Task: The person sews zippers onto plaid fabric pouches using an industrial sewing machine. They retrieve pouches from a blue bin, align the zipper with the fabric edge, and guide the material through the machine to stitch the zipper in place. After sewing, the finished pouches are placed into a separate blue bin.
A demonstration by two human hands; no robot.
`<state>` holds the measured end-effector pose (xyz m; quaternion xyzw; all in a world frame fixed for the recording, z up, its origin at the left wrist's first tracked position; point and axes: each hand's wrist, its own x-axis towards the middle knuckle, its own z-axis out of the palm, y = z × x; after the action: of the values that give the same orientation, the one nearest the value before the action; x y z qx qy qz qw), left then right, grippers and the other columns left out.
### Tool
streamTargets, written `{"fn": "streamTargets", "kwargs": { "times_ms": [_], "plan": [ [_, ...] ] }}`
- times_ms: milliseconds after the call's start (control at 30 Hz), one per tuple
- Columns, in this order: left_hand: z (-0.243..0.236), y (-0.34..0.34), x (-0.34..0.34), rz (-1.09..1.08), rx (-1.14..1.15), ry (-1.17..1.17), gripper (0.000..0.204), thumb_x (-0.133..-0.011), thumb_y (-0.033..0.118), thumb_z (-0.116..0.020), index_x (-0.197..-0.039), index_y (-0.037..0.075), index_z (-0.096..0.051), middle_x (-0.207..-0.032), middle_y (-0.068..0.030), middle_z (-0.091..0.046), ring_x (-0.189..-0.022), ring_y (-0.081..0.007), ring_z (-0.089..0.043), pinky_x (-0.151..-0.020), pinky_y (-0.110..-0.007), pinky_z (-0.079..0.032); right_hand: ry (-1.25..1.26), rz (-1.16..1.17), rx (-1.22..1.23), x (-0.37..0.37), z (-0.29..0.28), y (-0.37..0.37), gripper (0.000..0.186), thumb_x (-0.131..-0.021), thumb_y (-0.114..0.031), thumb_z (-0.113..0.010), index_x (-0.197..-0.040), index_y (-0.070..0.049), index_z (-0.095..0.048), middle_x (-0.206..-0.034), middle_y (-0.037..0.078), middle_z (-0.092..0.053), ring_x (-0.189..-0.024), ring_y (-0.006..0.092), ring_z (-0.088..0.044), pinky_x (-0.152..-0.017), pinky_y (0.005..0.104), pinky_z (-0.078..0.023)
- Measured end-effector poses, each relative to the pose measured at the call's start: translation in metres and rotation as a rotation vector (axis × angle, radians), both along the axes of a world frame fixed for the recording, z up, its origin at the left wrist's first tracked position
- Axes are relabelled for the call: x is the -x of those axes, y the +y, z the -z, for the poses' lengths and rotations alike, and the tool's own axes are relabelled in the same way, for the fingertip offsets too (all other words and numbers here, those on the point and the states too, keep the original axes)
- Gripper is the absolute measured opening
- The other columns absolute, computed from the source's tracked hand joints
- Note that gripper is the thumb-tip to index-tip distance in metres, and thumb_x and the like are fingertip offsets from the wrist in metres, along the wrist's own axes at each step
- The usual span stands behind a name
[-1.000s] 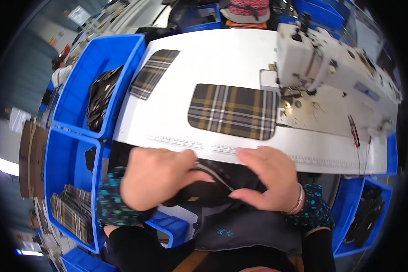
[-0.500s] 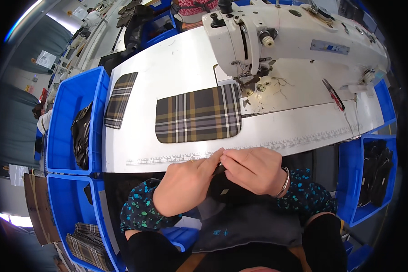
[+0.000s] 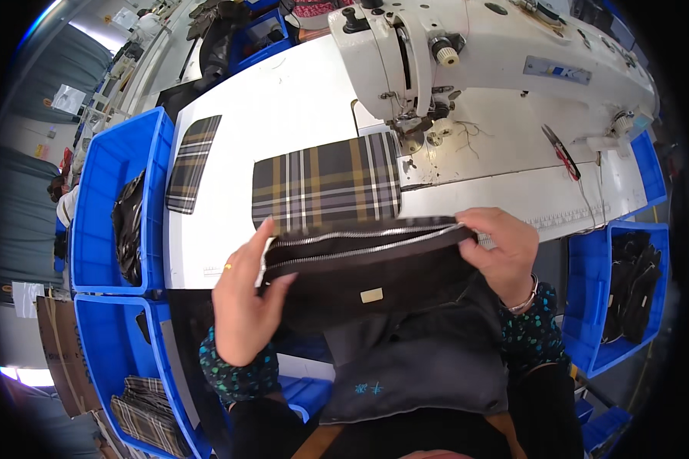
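Observation:
A black zippered pouch (image 3: 321, 294) is stretched between my two hands at the table's front edge. Its silver zip is undone, leaving a long dark gap along the top, and a small pale label (image 3: 371, 295) sits on its front. My left hand (image 3: 245, 294) grips the left end with the thumb in front. At the other end, my right hand (image 3: 504, 249) pinches the top corner by the zip. Just beyond the pouch lies a plaid fabric panel (image 3: 325, 177), its lower edge partly covered. A narrower plaid piece (image 3: 194, 164) rests further left.
A white sewing machine (image 3: 475, 57) stands at the back right, with red-handled scissors (image 3: 562, 157) nearby. A printed ruler strip (image 3: 555, 223) follows the table's front edge. Blue bins flank me: one with black material (image 3: 80, 229), one with plaid pieces (image 3: 92, 344), one with dark pouches (image 3: 582, 298).
My hands were close together at the zip and have moved apart to the pouch's two ends. The pouch is raised and spread, its zip now undone and showing.

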<state>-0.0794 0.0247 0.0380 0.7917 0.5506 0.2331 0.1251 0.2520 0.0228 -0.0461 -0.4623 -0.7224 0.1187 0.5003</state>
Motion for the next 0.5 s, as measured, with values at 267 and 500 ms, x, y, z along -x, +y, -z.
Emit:
{"fn": "streamTargets", "kwargs": {
  "times_ms": [267, 500],
  "plan": [
    [0.02, -0.01, -0.057, 0.377, 0.117, 0.189, 0.06, -0.081, 0.009, -0.077, -0.137, 0.004, -0.059, -0.091, -0.0144, -0.073, -0.084, -0.0287, -0.073, -0.074, -0.037, -0.056, -0.105, -0.292, -0.093, 0.048, -0.026, -0.004, 0.025, -0.075, -0.01, -0.083, -0.097, -0.006, -0.073, -0.096, 0.006, -0.075, -0.08, 0.0216, -0.073, -0.065, 0.0315, -0.059],
    [0.011, -0.001, -0.04, 0.297, 0.164, -0.129, 0.034, -0.088, -0.002, -0.065, -0.122, 0.0, -0.068, -0.087, -0.0208, -0.07, -0.078, -0.0357, -0.071, -0.07, -0.036, -0.054, 0.123, -0.399, 0.206, 0.025, -0.019, -0.003, 0.033, -0.075, -0.009, -0.087, -0.105, -0.005, -0.075, -0.104, 0.008, -0.076, -0.094, 0.0237, -0.074, -0.081, 0.0322, -0.06]
  ]
}}
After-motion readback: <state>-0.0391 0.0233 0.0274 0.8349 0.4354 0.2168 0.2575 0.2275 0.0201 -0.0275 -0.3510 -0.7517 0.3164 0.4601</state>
